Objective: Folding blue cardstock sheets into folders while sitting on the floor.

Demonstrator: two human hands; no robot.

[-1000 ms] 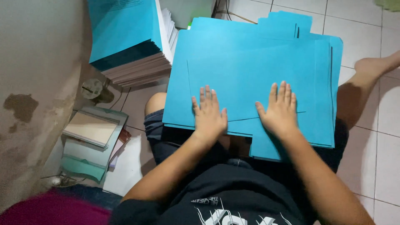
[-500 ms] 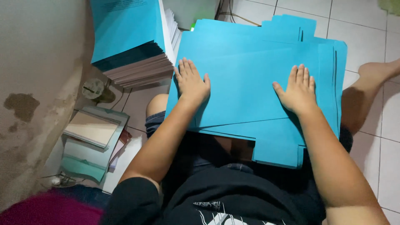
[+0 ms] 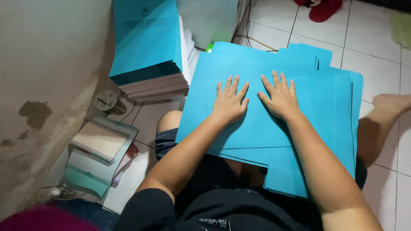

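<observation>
A loose stack of large blue paper sheets (image 3: 329, 128) rests across my lap. My left hand (image 3: 230, 101) lies flat on the top sheet with fingers spread. Beside it, my right hand (image 3: 279, 96) is also pressed flat on the same sheet, fingers apart. The two hands sit close together near the middle of the sheet, thumbs almost meeting. Neither hand grips anything.
A tall pile of booklets with blue covers (image 3: 147, 47) stands at the left by the stained wall (image 3: 38, 85). Notebooks (image 3: 100, 143) and a tape roll (image 3: 107, 100) lie on the floor below it. My bare foot (image 3: 391, 102) rests on white tiles at the right; cables run at the back.
Both hands slid up the sheet from its near edge, spread apart to its sides, then came together at the middle. The view shifted slightly.
</observation>
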